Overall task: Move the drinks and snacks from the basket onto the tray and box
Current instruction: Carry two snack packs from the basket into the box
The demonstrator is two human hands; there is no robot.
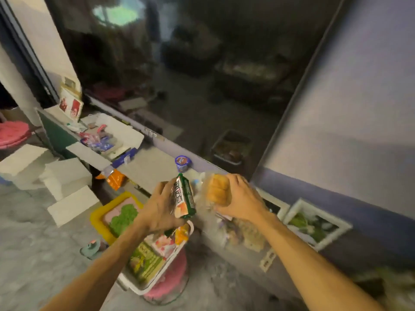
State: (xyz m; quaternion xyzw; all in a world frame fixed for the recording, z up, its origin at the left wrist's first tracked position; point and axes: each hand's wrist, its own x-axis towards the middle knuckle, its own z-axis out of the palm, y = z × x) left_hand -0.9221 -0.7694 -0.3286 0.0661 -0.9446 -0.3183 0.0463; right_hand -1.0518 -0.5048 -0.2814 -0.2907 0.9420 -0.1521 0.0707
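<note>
A white basket (155,281) of snack packets sits on a pink stool (170,279). Above it, the left hand (157,209) grips a green snack packet (184,198); the right hand (238,198) clutches a clear bag of bread (216,191).

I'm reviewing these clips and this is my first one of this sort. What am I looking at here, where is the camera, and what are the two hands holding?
There is no machine: one wide-angle camera on a person's head looks down at their bare hands. The left hand grips a green snack packet; the right hand grips a clear bag of golden bread. Below them a white basket holds more packets. Farther left are a yellow tray and an open white box with items inside. A small purple cup stands on the ledge. The picture is motion-blurred.
</note>
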